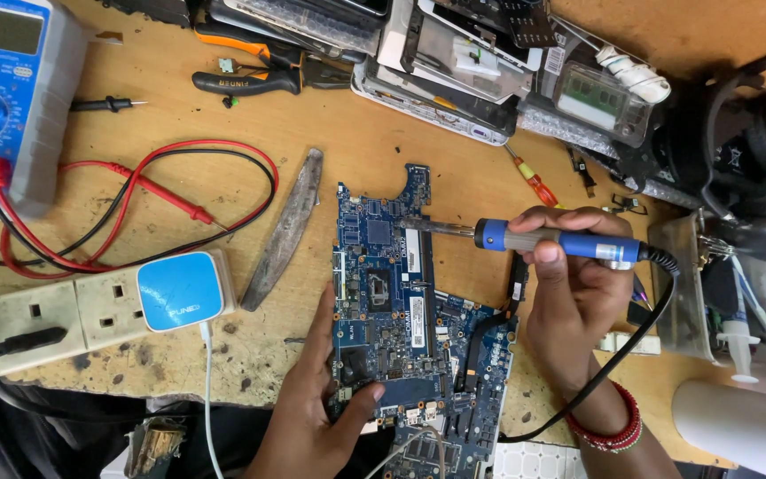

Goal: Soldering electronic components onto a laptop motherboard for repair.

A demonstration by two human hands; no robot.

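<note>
Two hands on my feed, both at the blue circuit board [401,310] lying flat mid-bench. Going left to right:

Far left: blue multimeter [2,98], red and black probe leads [179,186] looped across the wood beside it. Below that, a white power strip [55,315] with a white-and-blue plug-in adapter [183,288] seated in it, white cable dropping off toward the bench edge. Black-handled pliers [250,82] near the top edge. Worn flat metal pry tool [285,226] lies diagonal, just left of the board, not touching it.

Left hand [316,399]: fingers spread and flat along the board's left edge, thumb pressing on the lower part of the board. It covers the bottom-left corner, so I can't see that area.

Board: long axis runs away from me, black cable lying along its right side.

Right hand [574,293]: fingers closed around the soldering iron [551,241], blue-and-grey grip, held roughly level. Tip points left and sits over the board's upper middle; whether it touches, I can't tell. Black cord runs off the handle's rear and curves down past the wrist, which wears red bead bracelets [609,430].

Behind: stacked device parts [454,62], a small red-and-yellow screwdriver [532,182]. Far right: black headphones [755,151], white cup [742,426].
</note>
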